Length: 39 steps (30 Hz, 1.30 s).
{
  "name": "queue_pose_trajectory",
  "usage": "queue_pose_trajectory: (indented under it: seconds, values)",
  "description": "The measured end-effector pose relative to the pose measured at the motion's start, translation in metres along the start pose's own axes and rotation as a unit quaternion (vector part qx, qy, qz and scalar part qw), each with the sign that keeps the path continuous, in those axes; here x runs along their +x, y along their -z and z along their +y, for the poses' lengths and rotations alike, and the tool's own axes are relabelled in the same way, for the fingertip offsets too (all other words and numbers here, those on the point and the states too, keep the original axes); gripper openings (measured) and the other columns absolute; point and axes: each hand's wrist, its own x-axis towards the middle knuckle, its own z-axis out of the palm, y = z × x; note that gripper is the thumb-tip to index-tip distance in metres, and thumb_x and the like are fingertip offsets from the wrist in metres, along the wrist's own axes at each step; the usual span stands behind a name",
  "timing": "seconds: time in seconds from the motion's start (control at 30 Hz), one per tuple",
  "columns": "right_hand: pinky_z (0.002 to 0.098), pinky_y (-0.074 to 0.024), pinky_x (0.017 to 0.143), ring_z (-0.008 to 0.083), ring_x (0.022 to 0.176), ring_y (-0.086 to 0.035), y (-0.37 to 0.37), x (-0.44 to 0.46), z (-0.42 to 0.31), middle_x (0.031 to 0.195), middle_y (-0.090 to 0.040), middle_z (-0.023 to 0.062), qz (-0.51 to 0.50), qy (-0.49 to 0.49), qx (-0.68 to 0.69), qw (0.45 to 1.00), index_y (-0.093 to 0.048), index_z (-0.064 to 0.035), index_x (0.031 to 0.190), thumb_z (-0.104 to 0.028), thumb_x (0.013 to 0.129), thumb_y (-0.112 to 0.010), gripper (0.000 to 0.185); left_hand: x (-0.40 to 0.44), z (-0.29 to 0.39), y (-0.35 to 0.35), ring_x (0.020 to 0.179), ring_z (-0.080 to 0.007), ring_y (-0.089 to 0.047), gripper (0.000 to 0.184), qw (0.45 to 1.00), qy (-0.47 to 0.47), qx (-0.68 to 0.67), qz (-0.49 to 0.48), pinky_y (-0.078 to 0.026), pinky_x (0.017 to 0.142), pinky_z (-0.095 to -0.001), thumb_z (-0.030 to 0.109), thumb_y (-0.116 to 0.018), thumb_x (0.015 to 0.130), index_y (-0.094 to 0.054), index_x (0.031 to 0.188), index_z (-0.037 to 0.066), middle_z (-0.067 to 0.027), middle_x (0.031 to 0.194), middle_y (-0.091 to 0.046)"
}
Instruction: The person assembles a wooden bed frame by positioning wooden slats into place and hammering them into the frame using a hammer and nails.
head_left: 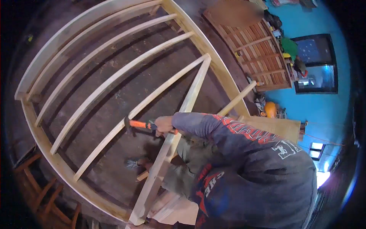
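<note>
My right hand [164, 125] is closed around the handle of a hammer [140, 124] with an orange and black handle. Its dark head overlaps a curved slat [103, 144] of a large pale wooden frame [34, 128]; whether they touch I cannot tell. Under my right hand a squared wooden beam [154, 179] slants across the frame. At the bottom edge, by the beam's near end, a dark shape may be my left hand or forearm; its fingers do not show.
Several curved slats [118, 76] span the frame over a brown floor [110, 110]. A slatted wooden panel [263, 57] leans near the blue wall [320, 114]. Brown wooden pieces [42, 191] lie at lower left. Another wooden bar [238, 98] sticks out beyond my right arm.
</note>
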Motion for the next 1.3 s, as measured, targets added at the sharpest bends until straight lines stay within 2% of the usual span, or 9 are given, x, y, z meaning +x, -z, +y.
queue_pose_trajectory:
  seconds: [0.1, 0.2, 0.27, 0.33, 0.47, 0.6, 0.9, 1.07, 1.3]
  values:
    - [0.0422, -0.0498, 0.061, 0.0265, 0.065, -0.067, -0.03, -0.021, 0.0, 0.072, -0.069, 0.0145, -0.072, -0.02, -0.042, 0.996, -0.07, 0.0007, 0.083, -0.03, 0.08, -0.07, 0.031, 0.049, -0.048, 0.087, 0.09, -0.0318, -0.056, 0.084, 0.971, -0.142, 0.19, -0.01, -0.05, 0.076, -0.0414, 0.066, -0.03, 0.094, -0.024, 0.148, 0.001, -0.0215, 0.121, -0.053]
    - [0.0426, -0.0486, 0.056, 0.0256, 0.054, -0.063, -0.083, -0.023, 0.004, 0.063, -0.066, 0.0145, -0.141, -0.054, -0.027, 0.988, -0.07, 0.0005, 0.085, -0.037, 0.082, -0.069, 0.037, 0.109, -0.097, 0.226, 0.082, -0.0338, -0.055, 0.088, 0.791, -0.413, 0.451, -0.025, -0.052, 0.07, -0.043, 0.069, -0.021, 0.095, -0.016, 0.153, 0.002, -0.0248, 0.12, -0.051]
    - [0.0436, -0.0492, 0.064, 0.0288, 0.07, -0.067, -0.11, -0.018, 0.007, 0.076, -0.067, 0.0169, -0.12, -0.006, 0.031, 0.992, -0.069, 0.0035, 0.087, -0.044, 0.078, -0.072, 0.048, 0.137, -0.098, 0.272, 0.097, -0.0343, -0.053, 0.083, 0.782, -0.412, 0.464, -0.056, -0.052, 0.078, -0.0437, 0.064, -0.015, 0.098, -0.014, 0.154, 0.003, -0.0243, 0.133, -0.041]
    - [0.0433, -0.0479, 0.055, 0.0257, 0.053, -0.062, -0.124, -0.008, 0.01, 0.064, -0.065, 0.0154, -0.119, -0.017, 0.008, 0.993, -0.066, -0.0002, 0.086, -0.038, 0.083, -0.069, 0.038, 0.155, -0.09, 0.279, 0.126, -0.0353, -0.049, 0.073, 0.762, -0.42, 0.477, -0.122, -0.051, 0.094, -0.0449, 0.054, -0.003, 0.103, -0.01, 0.156, 0.004, -0.0231, 0.157, -0.022]
    - [0.0436, -0.0492, 0.056, 0.0268, 0.06, -0.064, -0.133, 0.002, 0.023, 0.074, -0.066, 0.0162, -0.038, -0.005, 0.078, 0.996, -0.067, -0.0017, 0.096, -0.035, 0.083, -0.07, 0.036, 0.03, 0.035, 0.03, 0.123, -0.0311, -0.05, 0.079, 0.987, 0.135, 0.065, 0.05, -0.041, 0.105, -0.041, 0.057, -0.051, 0.091, -0.038, 0.141, -0.003, -0.0162, 0.135, -0.05]
    - [0.043, -0.052, 0.073, 0.0303, 0.084, -0.069, -0.142, 0.03, 0.049, 0.084, -0.069, 0.0172, -0.043, -0.126, 0.017, 0.991, -0.068, 0.0015, 0.096, -0.034, 0.075, -0.076, 0.042, 0.064, -0.002, 0.038, 0.124, -0.0304, -0.049, 0.078, 0.989, 0.102, 0.099, 0.039, -0.041, 0.102, -0.0444, 0.054, -0.055, 0.091, -0.038, 0.141, -0.004, -0.019, 0.137, -0.046]
    - [0.0426, -0.0524, 0.072, 0.0269, 0.086, -0.069, -0.137, 0.046, 0.116, 0.087, -0.069, 0.0159, 0.051, -0.096, 0.184, 0.977, -0.062, -0.0057, 0.119, -0.023, 0.071, -0.076, 0.053, 0.06, -0.074, 0.01, 0.121, -0.032, -0.052, 0.075, 0.995, 0.067, 0.065, 0.028, -0.046, 0.094, -0.0421, 0.057, -0.06, 0.088, -0.041, 0.137, 0.003, -0.0179, 0.126, -0.051]
    - [0.0376, -0.0471, 0.069, 0.0189, 0.077, -0.061, -0.147, 0.079, 0.159, 0.078, -0.065, 0.0047, -0.008, -0.116, 0.199, 0.973, -0.05, -0.013, 0.134, -0.004, 0.07, -0.068, 0.067, 0.053, -0.072, -0.031, 0.067, -0.0143, -0.06, 0.061, 0.993, 0.066, 0.05, 0.083, -0.043, 0.05, -0.0223, 0.058, -0.054, 0.088, -0.052, 0.117, 0.005, -0.0105, 0.103, -0.059]
    - [0.0376, -0.0471, 0.069, 0.0192, 0.077, -0.062, -0.146, 0.076, 0.156, 0.077, -0.065, 0.0048, 0.014, -0.083, 0.182, 0.98, -0.054, -0.0082, 0.129, -0.006, 0.069, -0.07, 0.062, 0.042, -0.053, -0.046, 0.045, -0.0058, -0.044, 0.059, 0.988, 0.098, 0.103, 0.063, -0.031, 0.036, -0.0192, 0.062, -0.049, 0.089, -0.055, 0.103, 0.005, -0.0055, 0.077, -0.058]
